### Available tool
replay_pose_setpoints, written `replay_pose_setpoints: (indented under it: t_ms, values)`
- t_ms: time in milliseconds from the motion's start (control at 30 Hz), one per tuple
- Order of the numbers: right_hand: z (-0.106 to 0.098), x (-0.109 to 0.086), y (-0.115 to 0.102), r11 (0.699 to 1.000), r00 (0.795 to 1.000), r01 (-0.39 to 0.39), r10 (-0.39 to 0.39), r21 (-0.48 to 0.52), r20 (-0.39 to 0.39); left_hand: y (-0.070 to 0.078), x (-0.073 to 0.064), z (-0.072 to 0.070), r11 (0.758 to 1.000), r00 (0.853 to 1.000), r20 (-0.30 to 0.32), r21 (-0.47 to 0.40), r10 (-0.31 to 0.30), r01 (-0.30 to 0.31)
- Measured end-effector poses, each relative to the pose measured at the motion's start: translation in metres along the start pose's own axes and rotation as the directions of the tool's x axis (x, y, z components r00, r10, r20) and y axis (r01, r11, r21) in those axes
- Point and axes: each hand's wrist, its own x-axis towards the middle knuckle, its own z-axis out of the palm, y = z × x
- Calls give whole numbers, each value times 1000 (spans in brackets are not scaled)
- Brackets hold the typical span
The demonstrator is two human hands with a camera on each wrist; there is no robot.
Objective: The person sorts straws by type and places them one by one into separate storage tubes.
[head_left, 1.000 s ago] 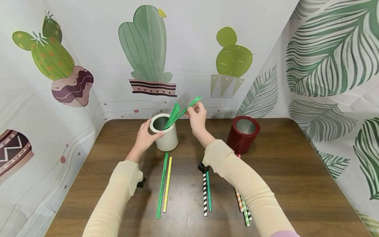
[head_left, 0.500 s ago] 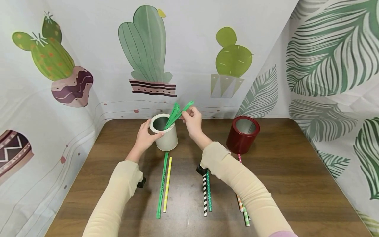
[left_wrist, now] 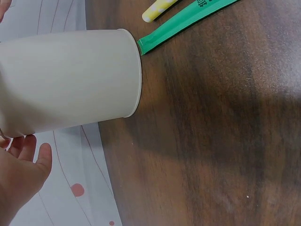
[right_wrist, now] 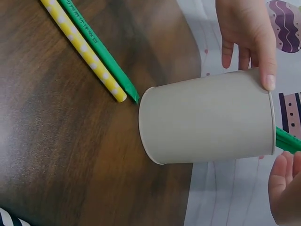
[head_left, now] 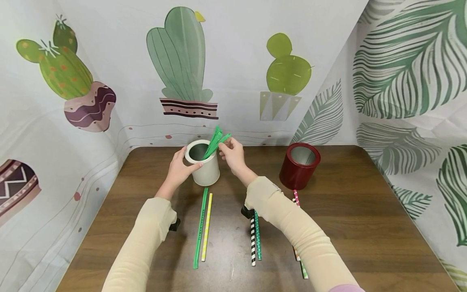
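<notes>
A white can (head_left: 206,172) stands at the back left of the table, with several green paper-wrapped straws (head_left: 213,142) leaning out of its mouth. My left hand (head_left: 178,170) holds the can by its rim, the thumb lying along the front, as the right wrist view also shows. At the can's right side, my right hand (head_left: 234,157) pinches the upper part of a green wrapped straw that slants into the can. The straws' lower ends are hidden inside. In the left wrist view, the can's plain wall (left_wrist: 75,80) fills the upper left, with my left hand (left_wrist: 23,174) below it.
A red can (head_left: 299,172) stands at the back right. Before the white can lie a green wrapped straw (head_left: 200,231) and a yellow straw (head_left: 206,229). Black-striped (head_left: 253,243) and teal dotted (head_left: 258,239) straws lie mid-table; more, including a pink dotted straw (head_left: 296,197), are partly under my right sleeve.
My right hand has moved down and left toward the white can, sliding the pinched green straw deeper into it beside the others. The left hand has stayed on the rim.
</notes>
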Motion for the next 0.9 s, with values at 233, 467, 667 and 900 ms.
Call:
replay_pose_setpoints:
  t_ms: [233,467,667,900]
  values:
    - [0,-2,5,992,988,-103,110,-69,105,0,0,-1,1000,1000,12,-4,-3,3]
    - [-2,-10,17,970,953,-235,242,-61,184,1,-1,-1,1000,1000,26,0,2,-2]
    - [1,-24,29,956,925,-288,292,-53,242,-1,0,0,1000,1000,19,-1,4,-4]
    - [7,-43,46,959,904,-248,279,-133,323,-2,0,0,1000,1000,15,1,5,-5]
